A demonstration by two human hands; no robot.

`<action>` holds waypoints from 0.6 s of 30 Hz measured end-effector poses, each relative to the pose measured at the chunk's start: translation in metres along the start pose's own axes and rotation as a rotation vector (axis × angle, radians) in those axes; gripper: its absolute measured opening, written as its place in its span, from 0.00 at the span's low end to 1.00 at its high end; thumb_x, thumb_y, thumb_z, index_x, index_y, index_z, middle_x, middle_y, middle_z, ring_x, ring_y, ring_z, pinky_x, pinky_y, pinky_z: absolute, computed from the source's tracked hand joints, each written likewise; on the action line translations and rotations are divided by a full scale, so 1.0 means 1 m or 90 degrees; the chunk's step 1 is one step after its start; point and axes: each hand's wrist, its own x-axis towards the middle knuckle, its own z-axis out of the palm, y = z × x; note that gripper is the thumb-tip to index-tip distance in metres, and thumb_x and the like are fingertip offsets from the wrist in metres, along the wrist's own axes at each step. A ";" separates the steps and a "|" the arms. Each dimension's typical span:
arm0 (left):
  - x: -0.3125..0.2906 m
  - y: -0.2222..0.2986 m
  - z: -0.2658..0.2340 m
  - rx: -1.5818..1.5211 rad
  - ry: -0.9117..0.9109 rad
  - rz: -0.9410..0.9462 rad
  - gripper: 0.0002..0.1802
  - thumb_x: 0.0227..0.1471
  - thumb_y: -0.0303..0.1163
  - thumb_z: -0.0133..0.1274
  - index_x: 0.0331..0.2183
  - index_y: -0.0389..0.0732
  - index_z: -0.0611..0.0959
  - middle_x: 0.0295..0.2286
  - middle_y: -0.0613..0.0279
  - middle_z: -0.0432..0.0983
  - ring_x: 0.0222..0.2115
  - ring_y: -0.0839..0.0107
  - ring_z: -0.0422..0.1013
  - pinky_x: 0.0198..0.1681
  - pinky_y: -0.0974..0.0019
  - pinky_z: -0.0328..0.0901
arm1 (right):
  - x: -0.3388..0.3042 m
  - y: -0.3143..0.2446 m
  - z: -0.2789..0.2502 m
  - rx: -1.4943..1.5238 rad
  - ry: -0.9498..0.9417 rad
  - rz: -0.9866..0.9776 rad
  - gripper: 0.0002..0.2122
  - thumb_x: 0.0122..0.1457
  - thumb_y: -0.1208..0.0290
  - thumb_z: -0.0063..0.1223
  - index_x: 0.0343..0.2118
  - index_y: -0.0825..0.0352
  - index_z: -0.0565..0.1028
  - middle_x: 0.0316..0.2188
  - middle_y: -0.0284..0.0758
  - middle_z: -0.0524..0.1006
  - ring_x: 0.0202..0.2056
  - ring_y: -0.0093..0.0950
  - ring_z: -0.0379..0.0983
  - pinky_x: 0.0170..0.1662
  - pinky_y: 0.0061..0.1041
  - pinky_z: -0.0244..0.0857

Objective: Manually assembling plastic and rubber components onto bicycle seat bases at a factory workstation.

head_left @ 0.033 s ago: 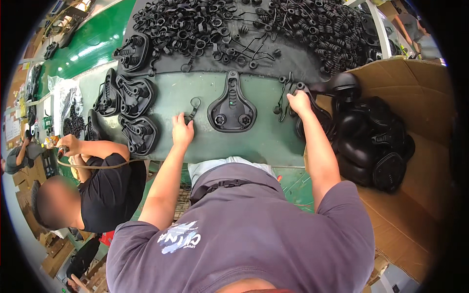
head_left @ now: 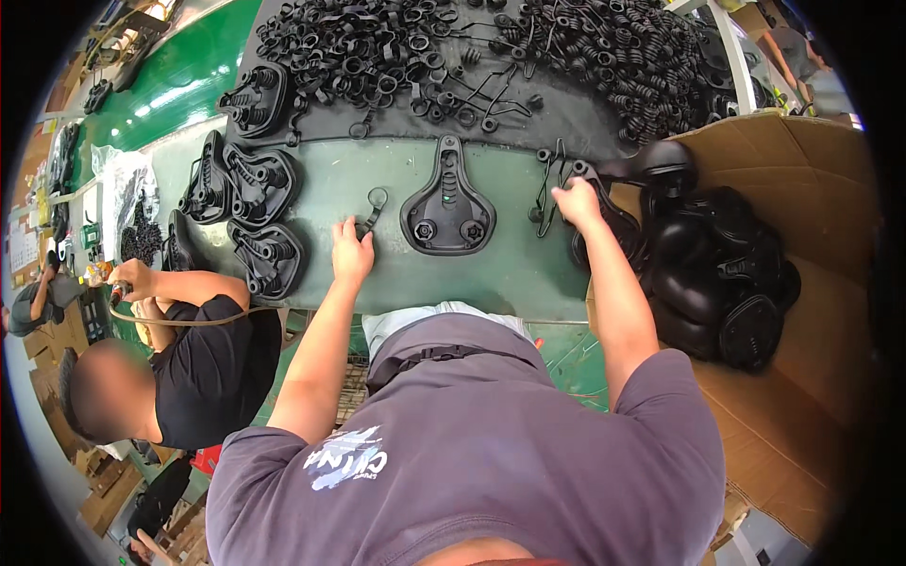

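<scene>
The left hand point(head_left: 352, 253) pinches a wire bracket point(head_left: 371, 209) just beyond its fingertips, the right hand point(head_left: 578, 201) closes on a wire rail point(head_left: 552, 189), the upturned saddle point(head_left: 447, 203) between them; either springy wire could probably slip free.

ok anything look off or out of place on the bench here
Nothing looks damaged or spilled. The saddle base lies underside up and square on the green bench, between the left hand at a wire clamp and the right hand at the wire rails.
</scene>
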 end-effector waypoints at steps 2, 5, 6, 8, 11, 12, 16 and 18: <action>-0.003 -0.002 -0.002 -0.005 0.005 -0.018 0.30 0.57 0.35 0.64 0.59 0.37 0.76 0.54 0.41 0.70 0.51 0.39 0.73 0.55 0.47 0.71 | -0.024 -0.006 -0.002 -0.051 -0.147 -0.001 0.28 0.57 0.54 0.66 0.51 0.75 0.77 0.49 0.56 0.81 0.53 0.51 0.79 0.57 0.45 0.72; -0.001 0.000 -0.004 -0.011 0.004 -0.031 0.31 0.57 0.35 0.64 0.59 0.38 0.77 0.54 0.41 0.70 0.51 0.40 0.73 0.55 0.47 0.71 | -0.062 -0.016 0.013 -0.105 -0.138 0.014 0.27 0.60 0.56 0.65 0.53 0.75 0.74 0.52 0.56 0.80 0.54 0.51 0.78 0.57 0.46 0.72; 0.001 0.000 -0.004 -0.008 0.001 -0.028 0.31 0.57 0.35 0.64 0.59 0.39 0.77 0.54 0.41 0.70 0.51 0.40 0.73 0.55 0.48 0.71 | -0.067 -0.015 0.022 -0.068 -0.104 0.022 0.20 0.62 0.60 0.64 0.48 0.72 0.77 0.50 0.54 0.81 0.53 0.51 0.78 0.56 0.45 0.72; 0.005 0.000 -0.005 -0.012 0.004 -0.028 0.31 0.57 0.35 0.64 0.59 0.39 0.77 0.54 0.42 0.70 0.52 0.41 0.73 0.55 0.48 0.71 | -0.070 -0.009 0.032 0.022 -0.100 0.014 0.17 0.63 0.61 0.63 0.45 0.71 0.79 0.48 0.53 0.81 0.52 0.51 0.79 0.55 0.45 0.73; 0.012 0.002 -0.009 -0.016 0.043 -0.010 0.31 0.56 0.36 0.65 0.59 0.39 0.78 0.51 0.45 0.73 0.50 0.46 0.74 0.54 0.50 0.71 | -0.067 -0.002 0.035 0.034 0.032 -0.111 0.09 0.67 0.68 0.55 0.37 0.69 0.80 0.36 0.48 0.82 0.42 0.44 0.83 0.45 0.42 0.76; 0.013 0.005 -0.010 -0.019 0.075 0.002 0.31 0.56 0.36 0.66 0.59 0.39 0.78 0.49 0.48 0.75 0.47 0.49 0.76 0.52 0.52 0.72 | -0.060 -0.010 0.024 0.206 0.004 -0.032 0.08 0.68 0.69 0.53 0.37 0.69 0.79 0.35 0.46 0.82 0.39 0.39 0.84 0.42 0.40 0.77; 0.009 0.058 -0.045 -0.181 -0.008 0.040 0.30 0.53 0.29 0.67 0.56 0.37 0.78 0.48 0.48 0.76 0.46 0.51 0.78 0.49 0.55 0.74 | -0.051 -0.067 -0.054 0.420 -0.080 0.062 0.07 0.65 0.73 0.53 0.42 0.69 0.79 0.37 0.46 0.83 0.39 0.32 0.84 0.42 0.34 0.79; 0.008 0.091 -0.059 -0.187 -0.086 0.100 0.30 0.52 0.28 0.67 0.56 0.38 0.77 0.48 0.49 0.76 0.45 0.50 0.78 0.48 0.55 0.74 | -0.045 -0.045 -0.042 0.282 -0.098 0.002 0.10 0.63 0.72 0.56 0.44 0.70 0.79 0.39 0.48 0.83 0.41 0.37 0.84 0.47 0.36 0.78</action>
